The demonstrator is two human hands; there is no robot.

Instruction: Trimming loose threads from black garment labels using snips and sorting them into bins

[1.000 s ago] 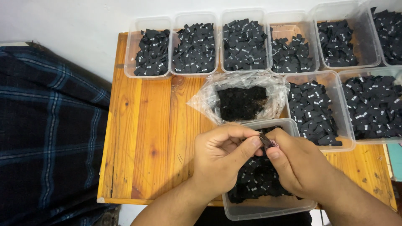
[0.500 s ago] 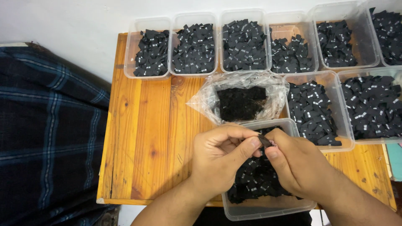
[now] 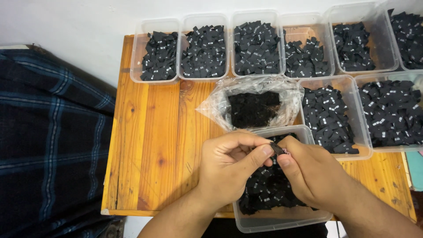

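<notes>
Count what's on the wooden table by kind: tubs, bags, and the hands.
Clear plastic tubs of black labels: 9
Clear plastic bag of black labels: 1
Hands, left and right, pinching one black label: 2
Total: 12

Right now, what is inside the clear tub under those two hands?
The clear tub holds a heap of small black fabric labels. The left hand and right hand cover much of it, hiding the bottom.

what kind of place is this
Likely a small garment-label sorting bench, at home or in a workshop: a wooden table against a white wall, rows of clear tubs full of black labels, and both hands pinching one label.
</notes>
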